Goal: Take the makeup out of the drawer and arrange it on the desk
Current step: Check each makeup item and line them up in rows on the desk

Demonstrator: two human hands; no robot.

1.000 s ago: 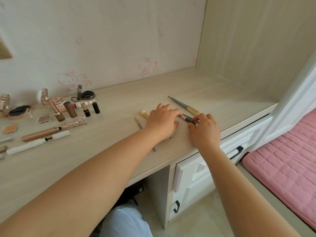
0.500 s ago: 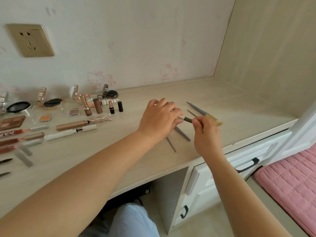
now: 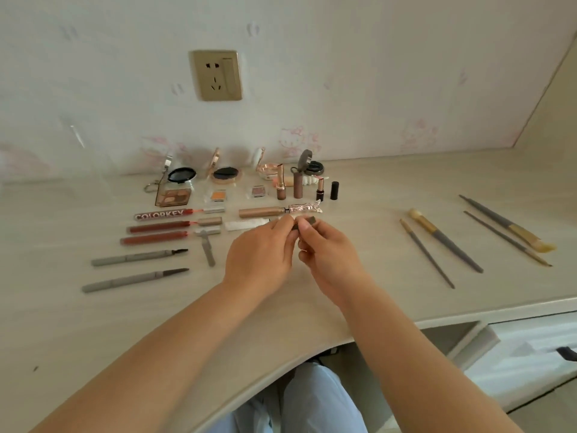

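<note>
Both hands meet over the middle of the table (image 3: 359, 295). The left hand (image 3: 260, 254) and the right hand (image 3: 327, 254) each have their fingers curled, and together they pinch one small dark thing (image 3: 307, 220) between their fingertips. It is mostly hidden, so what it is cannot be told. It is held just above the table, right in front of a white tube (image 3: 246, 225) and a gold tube with a shiny pink cap (image 3: 278, 211). To the left lie three red lip tubes in a row, and the top one says COLORKEY (image 3: 162, 215). Below them lie two long gray pens (image 3: 137, 257) with dark tips, and a short gray stick (image 3: 207, 248) lies beside them. At the back, by the wall, sit open round compacts (image 3: 182, 175) with their lids up. Near them are a flat box of brown colors (image 3: 173, 196), a little orange square (image 3: 218, 195) and a little pink square (image 3: 258, 191). A few lipsticks (image 3: 281, 185) stand up close by, next to a small black cap (image 3: 334, 190). Far to the right, well apart from the hands, four long makeup brushes (image 3: 446, 242) lie side by side on the table. A gold wall socket (image 3: 216, 75) is on the wall above. Under the table edge, the person's light blue trousers (image 3: 315, 398) show, and a white drawer (image 3: 527, 348) is at the right.
</note>
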